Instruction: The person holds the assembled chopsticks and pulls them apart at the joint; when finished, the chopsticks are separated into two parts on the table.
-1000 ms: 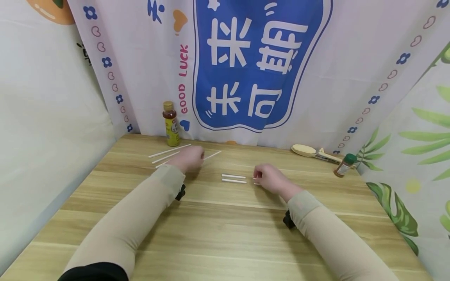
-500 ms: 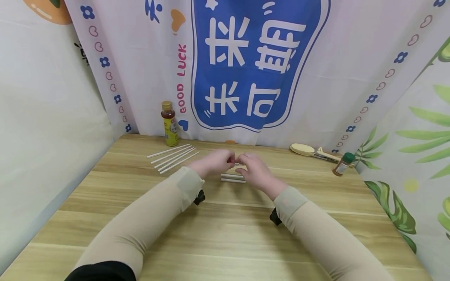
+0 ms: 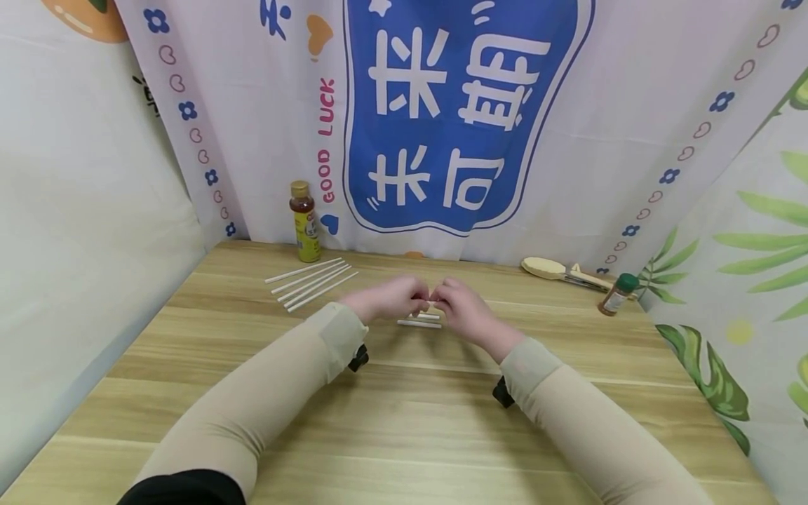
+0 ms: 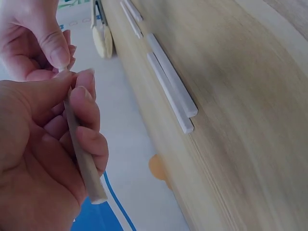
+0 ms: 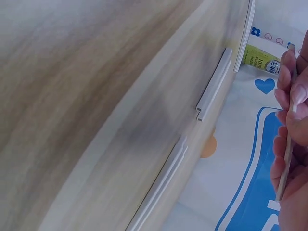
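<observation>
Both hands meet above the middle of the table, pinching one thin white stick (image 4: 84, 154) between them. My left hand (image 3: 394, 297) holds it with thumb and fingertips; in the left wrist view its near end sticks out below the palm. My right hand (image 3: 466, 310) pinches the same stick close beside the left thumb, and the right wrist view shows the stick (image 5: 287, 161) running along both hands. Whether it is whole or parted under the fingertips is hidden. Beneath the hands lie two short white sticks (image 3: 419, 324), side by side. Further short sticks (image 4: 132, 19) lie beyond them.
Several longer white sticks (image 3: 315, 284) lie fanned at the left. A yellow-labelled bottle (image 3: 306, 223) stands at the back left. Tongs (image 3: 562, 272) and a green-capped jar (image 3: 618, 294) are at the back right. A printed cloth (image 3: 271, 140) hangs behind the table.
My left hand has moved right from the fanned sticks, bringing one stick along. My right hand has left the short sticks at the right and moved left, joining the left hand on that stick.
</observation>
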Motion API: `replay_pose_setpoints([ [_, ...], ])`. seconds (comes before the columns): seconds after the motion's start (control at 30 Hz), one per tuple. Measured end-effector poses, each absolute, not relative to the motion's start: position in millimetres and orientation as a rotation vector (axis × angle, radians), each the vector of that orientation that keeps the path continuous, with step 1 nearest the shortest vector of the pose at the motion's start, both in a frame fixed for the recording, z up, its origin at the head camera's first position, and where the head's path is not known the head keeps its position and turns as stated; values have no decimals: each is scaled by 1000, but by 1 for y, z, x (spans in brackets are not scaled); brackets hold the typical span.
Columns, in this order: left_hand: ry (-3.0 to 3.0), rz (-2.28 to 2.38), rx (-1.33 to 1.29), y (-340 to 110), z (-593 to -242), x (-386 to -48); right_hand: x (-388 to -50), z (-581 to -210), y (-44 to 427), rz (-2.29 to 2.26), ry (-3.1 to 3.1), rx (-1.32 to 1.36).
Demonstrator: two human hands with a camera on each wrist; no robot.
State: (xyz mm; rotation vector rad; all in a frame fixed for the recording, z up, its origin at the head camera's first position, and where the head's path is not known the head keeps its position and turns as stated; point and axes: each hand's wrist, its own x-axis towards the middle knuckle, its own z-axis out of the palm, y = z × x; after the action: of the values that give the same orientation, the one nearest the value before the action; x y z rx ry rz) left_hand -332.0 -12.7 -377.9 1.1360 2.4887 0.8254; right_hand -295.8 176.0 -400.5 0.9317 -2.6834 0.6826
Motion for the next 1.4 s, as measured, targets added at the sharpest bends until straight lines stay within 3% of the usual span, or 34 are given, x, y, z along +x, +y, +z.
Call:
replay_pose_setpoints([
  [0.6, 2442, 840, 1249, -13, -379, -330, -287, -392, 184, 698, -2845, 876],
  [1.0, 2369, 952, 1267, -22, -377, -330, -291, -384, 196, 805, -2836, 990],
  [1.23, 2442, 961, 1123, -30, -380, -339, -296, -382, 219, 811, -2915, 884],
  [1.4, 2499, 981, 956, -24, -385, -348, -307, -387, 227, 845, -3022, 665],
])
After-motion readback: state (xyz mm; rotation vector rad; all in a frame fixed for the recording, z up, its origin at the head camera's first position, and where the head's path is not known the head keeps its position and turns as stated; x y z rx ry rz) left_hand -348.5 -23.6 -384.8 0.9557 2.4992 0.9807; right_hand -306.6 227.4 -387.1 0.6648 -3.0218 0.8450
